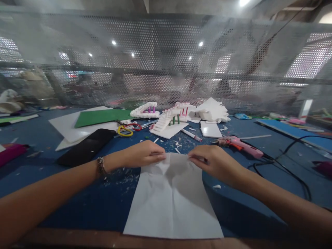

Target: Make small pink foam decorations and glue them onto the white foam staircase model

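A creased sheet of white paper (181,207) hangs between my two hands, its lower end near the table's front edge. My left hand (145,154) pinches its upper left corner between thumb and fingers. At the upper right corner, my right hand (211,159) pinches it in the same way. A fold line runs down the middle of the sheet. Just beyond my hands stands a small white model with a staircase (164,122) and green posts. To the right of my right hand lies a pink glue gun (240,145) with a red light on it.
Scissors with yellow and red handles (126,130), a black phone-like slab (86,147) and a green sheet (103,117) lie left. A capped pen (192,135) and white scraps are scattered mid-table. At right are a black cord (290,176) and a blue board (298,133). A perforated metal screen (166,45) stands behind.
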Available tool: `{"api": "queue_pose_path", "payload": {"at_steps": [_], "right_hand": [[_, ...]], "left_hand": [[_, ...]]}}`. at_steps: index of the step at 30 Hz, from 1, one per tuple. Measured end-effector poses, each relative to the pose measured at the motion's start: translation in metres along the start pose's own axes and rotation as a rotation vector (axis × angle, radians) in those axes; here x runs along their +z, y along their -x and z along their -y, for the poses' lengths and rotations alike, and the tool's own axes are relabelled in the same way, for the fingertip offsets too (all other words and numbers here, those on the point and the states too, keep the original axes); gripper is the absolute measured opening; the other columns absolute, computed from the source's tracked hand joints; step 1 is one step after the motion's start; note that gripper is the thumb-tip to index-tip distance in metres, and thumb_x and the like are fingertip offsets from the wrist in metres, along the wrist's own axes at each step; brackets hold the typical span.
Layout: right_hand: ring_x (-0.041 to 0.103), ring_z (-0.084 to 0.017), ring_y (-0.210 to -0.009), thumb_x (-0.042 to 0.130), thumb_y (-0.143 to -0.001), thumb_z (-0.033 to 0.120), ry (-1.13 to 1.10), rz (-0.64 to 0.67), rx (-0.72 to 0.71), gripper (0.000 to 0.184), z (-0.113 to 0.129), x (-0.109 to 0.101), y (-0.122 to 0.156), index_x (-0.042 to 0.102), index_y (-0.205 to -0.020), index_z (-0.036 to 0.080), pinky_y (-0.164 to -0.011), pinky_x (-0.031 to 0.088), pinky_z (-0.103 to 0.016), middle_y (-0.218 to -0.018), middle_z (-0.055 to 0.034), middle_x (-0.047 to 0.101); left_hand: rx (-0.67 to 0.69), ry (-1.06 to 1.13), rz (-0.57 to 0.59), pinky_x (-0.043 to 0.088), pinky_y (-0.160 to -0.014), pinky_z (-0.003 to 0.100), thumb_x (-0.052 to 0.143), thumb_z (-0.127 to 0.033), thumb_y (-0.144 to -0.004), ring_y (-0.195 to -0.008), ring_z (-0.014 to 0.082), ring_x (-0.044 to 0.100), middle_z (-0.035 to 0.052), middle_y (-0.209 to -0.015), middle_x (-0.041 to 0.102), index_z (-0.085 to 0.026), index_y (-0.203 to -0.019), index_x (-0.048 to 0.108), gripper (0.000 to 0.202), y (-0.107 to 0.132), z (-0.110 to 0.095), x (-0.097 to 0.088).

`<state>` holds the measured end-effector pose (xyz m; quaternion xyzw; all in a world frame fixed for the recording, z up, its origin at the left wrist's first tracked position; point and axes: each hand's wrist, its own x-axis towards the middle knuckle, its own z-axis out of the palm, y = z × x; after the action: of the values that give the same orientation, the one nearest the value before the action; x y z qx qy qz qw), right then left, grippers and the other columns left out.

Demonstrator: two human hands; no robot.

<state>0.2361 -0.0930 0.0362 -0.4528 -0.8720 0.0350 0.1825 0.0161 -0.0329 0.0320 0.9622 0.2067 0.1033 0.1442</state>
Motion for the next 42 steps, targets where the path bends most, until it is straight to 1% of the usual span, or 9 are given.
{"api": "queue_pose_path", "payload": {"at_steps": [3,10,15,19,22,26,29,33,42], "right_hand": [[0.052,-0.012,-0.058,0.044,-0.078,0.018,-0.023,-0.009,0.039,0.015,0.006,0.002,-0.001,0.058,-0.072,0.015,-0.054,0.036,-0.022,-0.065,-0.0017,0.060],[0.054,-0.010,-0.063,0.040,-0.081,0.019,-0.074,-0.055,0.122,0.016,0.015,0.002,-0.007,0.055,-0.074,0.016,-0.053,0.036,-0.018,-0.071,0.0001,0.061],[0.053,-0.010,-0.061,0.048,-0.077,0.019,-0.056,-0.046,0.109,0.008,0.012,0.003,-0.007,0.055,-0.074,0.016,-0.056,0.037,-0.019,-0.068,0.0007,0.061],[0.050,-0.010,-0.060,0.049,-0.074,0.012,-0.008,-0.020,0.059,0.008,0.006,0.010,-0.001,0.054,-0.069,0.015,-0.055,0.037,-0.020,-0.065,0.0000,0.057],[0.048,-0.013,-0.065,0.047,-0.075,0.011,0.035,0.017,0.000,0.011,0.004,0.017,0.006,0.053,-0.067,0.015,-0.058,0.037,-0.024,-0.067,-0.0025,0.055],[0.047,-0.015,-0.067,0.041,-0.079,0.011,0.095,0.075,-0.085,0.018,0.003,0.022,0.013,0.053,-0.067,0.014,-0.057,0.038,-0.026,-0.070,-0.0044,0.054],[0.048,-0.014,-0.068,0.038,-0.082,0.012,0.112,0.120,-0.121,0.021,0.002,0.022,0.015,0.055,-0.070,0.015,-0.058,0.039,-0.025,-0.074,-0.0044,0.054],[0.048,-0.013,-0.065,0.035,-0.085,0.016,0.088,0.135,-0.136,0.026,-0.001,0.022,0.017,0.058,-0.074,0.016,-0.057,0.040,-0.023,-0.073,-0.0038,0.054],[0.051,-0.012,-0.071,0.035,-0.085,0.020,-0.063,0.172,-0.050,0.024,-0.008,0.022,0.019,0.059,-0.080,0.017,-0.061,0.041,-0.023,-0.077,-0.0035,0.056]], "left_hand": [[-0.004,0.004,0.013,0.026,-0.045,0.019,0.027,-0.033,-0.086,-0.047,0.0088,0.038,-0.0031,-0.050,0.039,-0.014,-0.057,0.046,0.041,0.005,0.000,0.003],[-0.085,-0.070,-0.048,0.032,-0.055,0.021,0.033,-0.036,-0.085,-0.066,0.0140,0.053,0.0035,-0.076,0.061,-0.014,-0.086,0.057,0.032,-0.003,-0.007,0.002],[-0.073,-0.077,-0.038,0.034,-0.055,0.021,0.045,-0.030,-0.081,-0.065,0.0131,0.054,0.0024,-0.076,0.064,-0.015,-0.087,0.058,0.020,-0.011,-0.010,0.003],[-0.027,-0.115,-0.064,0.037,-0.061,0.020,0.053,-0.023,-0.076,-0.073,0.0138,0.055,0.0037,-0.085,0.062,-0.014,-0.091,0.055,0.017,-0.003,-0.006,0.009],[0.064,-0.258,-0.065,0.037,-0.057,0.022,0.047,-0.017,-0.079,-0.068,0.0140,0.054,0.0029,-0.080,0.059,-0.016,-0.085,0.056,0.011,0.007,-0.001,0.017],[0.177,-0.443,-0.122,0.035,-0.054,0.023,0.040,-0.015,-0.083,-0.062,0.0145,0.051,0.0024,-0.073,0.057,-0.016,-0.081,0.056,0.016,0.016,0.001,0.025],[0.234,-0.514,-0.160,0.034,-0.054,0.024,0.036,-0.013,-0.084,-0.063,0.0142,0.050,0.0024,-0.073,0.058,-0.016,-0.080,0.057,0.022,0.018,0.000,0.026],[0.309,-0.584,-0.128,0.033,-0.055,0.027,0.030,-0.010,-0.086,-0.061,0.0147,0.048,0.0014,-0.072,0.060,-0.015,-0.081,0.059,0.030,0.023,-0.002,0.024],[0.267,-0.504,-0.091,0.033,-0.054,0.026,0.024,-0.015,-0.089,-0.060,0.0141,0.050,0.0021,-0.071,0.061,-0.016,-0.091,0.058,0.034,0.029,0.003,0.020]]}}
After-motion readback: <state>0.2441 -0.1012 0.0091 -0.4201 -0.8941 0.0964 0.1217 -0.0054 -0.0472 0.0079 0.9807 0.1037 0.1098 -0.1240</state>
